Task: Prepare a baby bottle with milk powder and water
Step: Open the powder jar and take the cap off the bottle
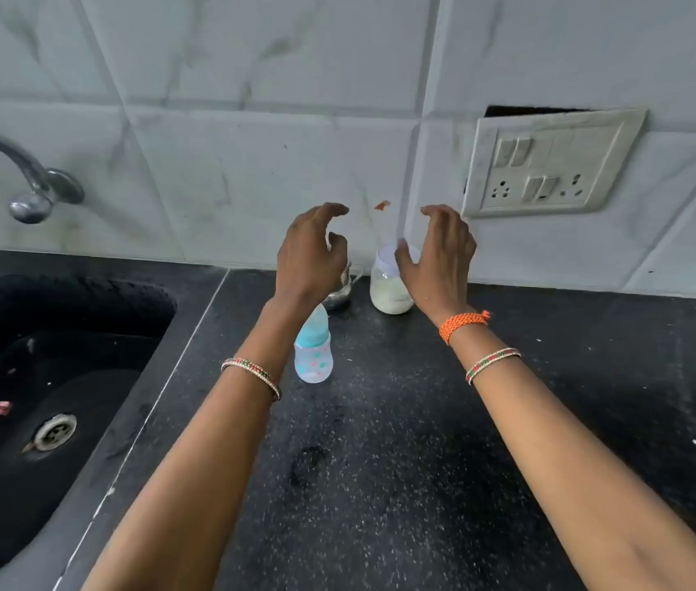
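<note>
A small baby bottle (313, 356) with a blue cap and dotted print stands on the black counter (380, 441), just right of my left forearm. Behind it, near the wall, stands a clear jar (387, 287) with a white lid and pale powder inside. A steel vessel (340, 290) sits left of the jar, mostly hidden by my left hand. My left hand (310, 253) hovers above that vessel with loosely curved fingers, holding nothing. My right hand (438, 258) hovers at the jar's right side, fingers spread and curved, thumb close to the lid; it is not gripping the jar.
A black sink (39, 377) with a steel drain fills the left side, a red scrap lying in it. A steel tap (35, 185) juts from the tiled wall above. A switch and socket plate (551, 164) is on the wall at right.
</note>
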`<state>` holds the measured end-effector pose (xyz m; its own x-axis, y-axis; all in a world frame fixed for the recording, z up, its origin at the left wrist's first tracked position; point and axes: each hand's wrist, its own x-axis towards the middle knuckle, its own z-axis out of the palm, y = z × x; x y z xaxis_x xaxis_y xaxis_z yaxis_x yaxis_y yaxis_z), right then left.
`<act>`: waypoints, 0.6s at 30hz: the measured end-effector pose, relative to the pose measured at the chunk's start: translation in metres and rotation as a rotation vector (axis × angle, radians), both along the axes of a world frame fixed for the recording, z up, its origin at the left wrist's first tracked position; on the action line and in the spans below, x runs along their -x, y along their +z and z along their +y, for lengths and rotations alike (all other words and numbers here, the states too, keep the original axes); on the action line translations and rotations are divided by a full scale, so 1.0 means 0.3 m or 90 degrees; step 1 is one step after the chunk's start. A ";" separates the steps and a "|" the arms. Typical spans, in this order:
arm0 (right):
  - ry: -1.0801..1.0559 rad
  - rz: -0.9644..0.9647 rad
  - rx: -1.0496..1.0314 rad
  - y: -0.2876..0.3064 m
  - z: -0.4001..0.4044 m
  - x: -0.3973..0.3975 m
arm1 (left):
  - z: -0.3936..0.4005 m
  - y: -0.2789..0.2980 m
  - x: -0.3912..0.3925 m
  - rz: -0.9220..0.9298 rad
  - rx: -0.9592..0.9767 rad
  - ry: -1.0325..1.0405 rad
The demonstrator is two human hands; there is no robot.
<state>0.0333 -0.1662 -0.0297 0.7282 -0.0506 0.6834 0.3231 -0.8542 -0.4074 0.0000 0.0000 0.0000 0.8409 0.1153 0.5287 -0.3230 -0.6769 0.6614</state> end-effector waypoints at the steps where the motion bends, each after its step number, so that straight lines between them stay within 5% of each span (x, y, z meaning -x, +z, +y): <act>1: -0.001 0.056 0.010 -0.024 0.003 -0.041 | 0.010 -0.002 -0.025 0.010 0.011 -0.002; 6: -0.032 0.333 0.103 -0.099 0.041 -0.200 | 0.040 -0.045 -0.149 0.041 0.022 -0.018; 18: 0.019 0.409 0.051 -0.041 0.028 -0.178 | -0.002 -0.001 -0.061 0.036 0.148 -0.092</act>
